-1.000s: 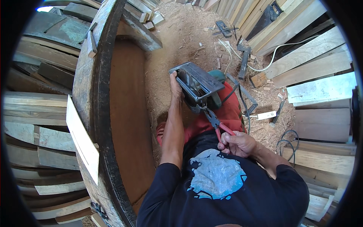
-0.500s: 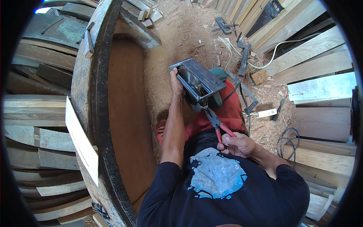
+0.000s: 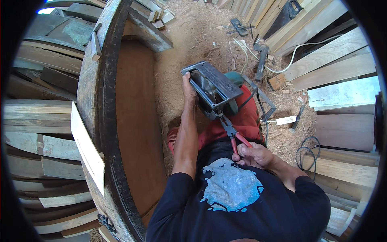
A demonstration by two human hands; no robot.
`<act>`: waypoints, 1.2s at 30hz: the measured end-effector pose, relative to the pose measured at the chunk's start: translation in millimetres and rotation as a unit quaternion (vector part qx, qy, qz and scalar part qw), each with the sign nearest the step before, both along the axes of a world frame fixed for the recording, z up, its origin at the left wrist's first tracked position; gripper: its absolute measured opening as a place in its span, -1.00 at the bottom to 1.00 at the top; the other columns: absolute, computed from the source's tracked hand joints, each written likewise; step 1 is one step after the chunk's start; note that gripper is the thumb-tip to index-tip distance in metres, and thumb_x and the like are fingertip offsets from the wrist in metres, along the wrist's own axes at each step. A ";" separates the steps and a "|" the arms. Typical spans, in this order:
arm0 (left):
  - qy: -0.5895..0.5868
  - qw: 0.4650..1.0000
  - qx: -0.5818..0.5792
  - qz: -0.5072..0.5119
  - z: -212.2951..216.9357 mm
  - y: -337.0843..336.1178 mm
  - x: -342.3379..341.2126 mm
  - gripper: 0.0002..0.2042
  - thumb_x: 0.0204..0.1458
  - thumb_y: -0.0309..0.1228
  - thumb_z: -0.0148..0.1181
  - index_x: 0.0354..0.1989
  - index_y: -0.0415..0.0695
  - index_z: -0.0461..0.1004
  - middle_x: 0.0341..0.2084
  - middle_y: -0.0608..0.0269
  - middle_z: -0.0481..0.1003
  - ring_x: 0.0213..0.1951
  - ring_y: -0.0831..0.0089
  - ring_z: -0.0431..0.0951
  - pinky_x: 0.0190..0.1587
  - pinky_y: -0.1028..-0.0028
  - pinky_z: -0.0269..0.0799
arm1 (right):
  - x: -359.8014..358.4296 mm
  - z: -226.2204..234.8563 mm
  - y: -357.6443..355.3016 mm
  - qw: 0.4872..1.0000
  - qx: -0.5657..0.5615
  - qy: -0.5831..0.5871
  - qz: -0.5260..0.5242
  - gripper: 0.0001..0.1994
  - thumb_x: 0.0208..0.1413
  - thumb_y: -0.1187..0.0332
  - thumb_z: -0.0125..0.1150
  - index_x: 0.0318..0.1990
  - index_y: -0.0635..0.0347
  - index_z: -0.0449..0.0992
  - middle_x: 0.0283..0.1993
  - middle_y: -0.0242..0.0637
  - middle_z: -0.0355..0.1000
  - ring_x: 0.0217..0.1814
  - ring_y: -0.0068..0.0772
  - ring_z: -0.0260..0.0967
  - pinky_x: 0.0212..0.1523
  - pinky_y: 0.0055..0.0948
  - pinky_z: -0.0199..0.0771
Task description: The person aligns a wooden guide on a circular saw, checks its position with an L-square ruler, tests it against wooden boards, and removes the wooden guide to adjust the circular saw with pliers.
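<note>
A portable circular saw (image 3: 221, 82) rests tilted over my lap, its metal base plate facing up and its blade showing through the slot. My left hand (image 3: 189, 89) is closed around the plate's left edge, thumb on the near corner. Red-handled pliers (image 3: 231, 131) reach up to the lower end of the saw, their jaws against a fitting there; whether they grip it is too small to tell. The handles lie in my closed right hand (image 3: 256, 155). Behind the plate, the saw's green motor body (image 3: 234, 78) is partly hidden.
On my left stands a heavy wooden workbench (image 3: 90, 117) with a white board (image 3: 86, 149) leaning on it. Wood shavings and offcuts cover the floor. A hammer (image 3: 261, 62), a power cord (image 3: 300, 48) and another hammer-like tool (image 3: 297, 117) lie to the right, before stacked planks (image 3: 342, 133).
Almost nothing differs; the view has shifted very slightly. Both hands keep their hold on the saw and the pliers.
</note>
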State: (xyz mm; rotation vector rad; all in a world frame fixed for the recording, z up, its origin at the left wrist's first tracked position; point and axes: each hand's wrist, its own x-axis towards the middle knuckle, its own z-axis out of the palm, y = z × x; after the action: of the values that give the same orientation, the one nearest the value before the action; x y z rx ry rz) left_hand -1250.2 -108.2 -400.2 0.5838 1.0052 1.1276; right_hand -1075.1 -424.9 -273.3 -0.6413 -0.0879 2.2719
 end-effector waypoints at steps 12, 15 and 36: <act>-0.027 0.999 0.001 -0.025 -6.7 1.1 -11.3 -0.59 0.09 0.03 0.06 -0.23 -0.11 0.50 -0.42 0.26 0.52 -0.39 0.38 0.51 -0.27 0.37 0.45 | 19.3 4.8 11.6 0.997 0.060 -0.037 0.037 -0.72 0.32 0.25 0.10 -0.01 0.30 0.44 -0.05 -0.19 0.45 -0.14 -0.37 0.47 -0.09 -0.45 0.48; -0.011 1.000 0.014 -0.025 -11.6 4.6 -9.0 -0.60 0.10 0.01 0.06 -0.22 -0.12 0.50 -0.41 0.28 0.50 -0.38 0.40 0.49 -0.26 0.37 0.42 | 36.6 24.8 21.8 0.993 0.035 -0.081 0.074 -0.64 0.31 0.29 0.10 0.11 0.40 0.39 -0.04 -0.15 0.50 -0.02 -0.29 0.53 -0.06 -0.42 0.58; 0.067 0.997 0.042 -0.004 -14.3 10.0 -6.2 -0.60 0.09 0.05 0.07 -0.24 -0.08 0.49 -0.43 0.30 0.49 -0.40 0.41 0.48 -0.28 0.38 0.44 | 49.0 36.9 36.6 0.816 0.248 -0.484 0.196 -0.81 0.14 0.38 0.16 -0.13 0.25 0.54 -0.40 -0.44 0.34 -0.36 -0.59 0.26 -0.30 -0.48 0.28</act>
State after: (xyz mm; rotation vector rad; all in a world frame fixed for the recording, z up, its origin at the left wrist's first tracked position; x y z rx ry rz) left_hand -1256.4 -98.3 -414.5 0.7378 1.0732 1.1391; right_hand -1026.1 -388.3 -236.4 -1.5108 -1.3594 1.8918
